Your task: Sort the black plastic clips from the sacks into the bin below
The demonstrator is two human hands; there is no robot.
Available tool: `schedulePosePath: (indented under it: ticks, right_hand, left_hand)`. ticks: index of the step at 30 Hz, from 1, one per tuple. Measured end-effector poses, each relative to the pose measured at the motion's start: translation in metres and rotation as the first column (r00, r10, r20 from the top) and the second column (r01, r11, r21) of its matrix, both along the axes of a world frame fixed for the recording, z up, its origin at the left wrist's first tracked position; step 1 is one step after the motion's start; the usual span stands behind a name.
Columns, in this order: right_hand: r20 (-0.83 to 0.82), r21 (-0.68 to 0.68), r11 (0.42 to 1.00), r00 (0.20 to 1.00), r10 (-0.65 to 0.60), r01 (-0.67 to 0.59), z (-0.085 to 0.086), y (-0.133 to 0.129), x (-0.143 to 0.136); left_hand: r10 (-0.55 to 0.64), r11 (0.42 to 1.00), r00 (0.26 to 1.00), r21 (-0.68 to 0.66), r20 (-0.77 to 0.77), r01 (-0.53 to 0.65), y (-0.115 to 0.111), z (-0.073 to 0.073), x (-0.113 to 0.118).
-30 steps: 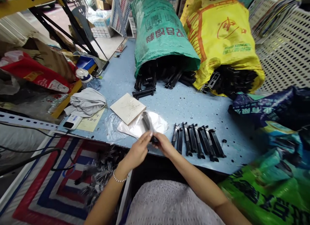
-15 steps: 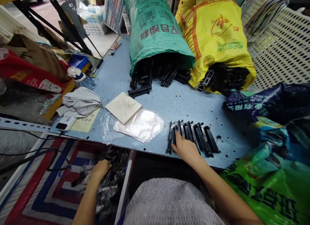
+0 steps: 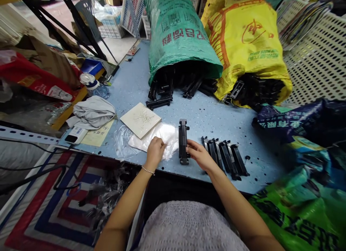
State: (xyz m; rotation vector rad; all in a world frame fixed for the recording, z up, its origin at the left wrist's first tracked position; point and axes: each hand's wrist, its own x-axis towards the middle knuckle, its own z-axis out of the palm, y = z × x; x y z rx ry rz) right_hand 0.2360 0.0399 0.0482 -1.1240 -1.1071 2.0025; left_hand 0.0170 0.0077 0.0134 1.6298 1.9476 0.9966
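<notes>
My right hand [image 3: 198, 154] holds a long black plastic part [image 3: 183, 142] upright over the table; it looks thick, and I cannot tell if it is two parts pressed together. My left hand [image 3: 156, 152] is over a stack of clear plastic bags [image 3: 171, 135], thumb and fingers pinched at the bag film. To the right of my right hand, several similar black plastic parts [image 3: 225, 153] lie side by side in a row. A square cream tile [image 3: 140, 120] rests partly on the bags.
A green woven sack [image 3: 181, 31] and a yellow sack [image 3: 248, 34], both spilling black parts, lie at the back of the blue table [image 3: 129, 85]. A grey cloth [image 3: 93, 112] and a water bottle [image 3: 94, 87] are at left. Bagged parts [image 3: 108, 200] lie below the table edge.
My left hand has come up from the bagged parts below the table to the plastic bags. My right hand has lifted black plastic from the row's left end and moved left.
</notes>
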Motion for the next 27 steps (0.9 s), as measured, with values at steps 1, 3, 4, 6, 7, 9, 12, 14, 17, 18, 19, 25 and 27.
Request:
schedulePosePath:
  ticks: [1, 3, 4, 6, 7, 9, 12, 14, 17, 18, 19, 25, 27]
  right_hand:
    - [-0.056, -0.021, 1.000, 0.998, -0.011, 0.010, 0.002, 0.003, -0.007]
    - [-0.179, -0.078, 0.997, 0.984, 0.003, -0.018, 0.004, 0.008, -0.023]
    - [-0.232, -0.114, 0.992, 0.973, 0.023, -0.051, 0.003, 0.011, -0.032]
    - [-0.275, -0.181, 0.979, 0.960, 0.045, -0.098, -0.002, 0.015, -0.049]
    - [-0.262, -0.194, 0.977, 0.965, 0.035, -0.088, -0.005, 0.016, -0.056]
    - [-0.203, -0.156, 0.988, 0.979, -0.020, -0.012, -0.011, 0.013, -0.061]
    - [-0.192, -0.090, 0.995, 0.981, 0.020, -0.038, -0.013, 0.002, -0.047]
    - [-0.229, -0.140, 0.969, 0.959, 0.167, -0.202, -0.013, -0.006, -0.032]
    - [-0.299, -0.266, 0.900, 0.917, 0.263, -0.345, -0.017, -0.011, -0.023]
    - [-0.326, -0.289, 0.897, 0.915, 0.236, -0.334, -0.020, -0.010, -0.026]
    - [-0.349, -0.302, 0.904, 0.918, 0.189, -0.302, -0.024, -0.010, -0.030]
    - [-0.159, 0.035, 0.998, 0.986, 0.058, -0.053, -0.023, -0.029, -0.064]
    - [-0.049, 0.265, 0.953, 0.985, 0.165, -0.147, -0.009, -0.041, -0.060]
  left_hand:
    - [0.002, 0.999, 0.995, -0.052, 0.096, 0.003, 0.004, -0.004, -0.006]
    - [0.001, 0.987, 0.962, -0.154, 0.274, 0.043, 0.005, -0.006, -0.021]
    - [-0.002, 0.980, 0.942, -0.185, 0.336, 0.068, 0.004, -0.004, -0.029]
    - [-0.010, 0.985, 0.932, -0.159, 0.361, 0.073, -0.001, 0.002, -0.039]
    - [-0.028, 0.992, 0.949, -0.110, 0.313, 0.065, -0.003, 0.005, -0.042]
    - [-0.077, 0.997, 0.989, -0.005, 0.126, 0.078, -0.006, 0.011, -0.048]
    - [-0.115, 0.991, 0.983, 0.053, -0.145, 0.123, -0.006, 0.015, -0.054]
    - [-0.100, 0.991, 0.983, 0.069, -0.154, 0.112, -0.007, 0.019, -0.056]
    - [-0.163, 0.977, 0.981, 0.124, -0.108, 0.176, -0.023, 0.030, -0.045]
    - [-0.229, 0.960, 0.968, 0.140, -0.102, 0.242, -0.032, 0.034, -0.038]
    - [-0.310, 0.935, 0.946, 0.148, -0.093, 0.321, -0.042, 0.038, -0.029]
    - [-0.488, 0.867, 0.872, 0.096, -0.042, 0.489, -0.088, 0.054, 0.014]
    - [-0.453, 0.878, 0.883, 0.108, -0.123, 0.466, -0.103, 0.066, 0.013]
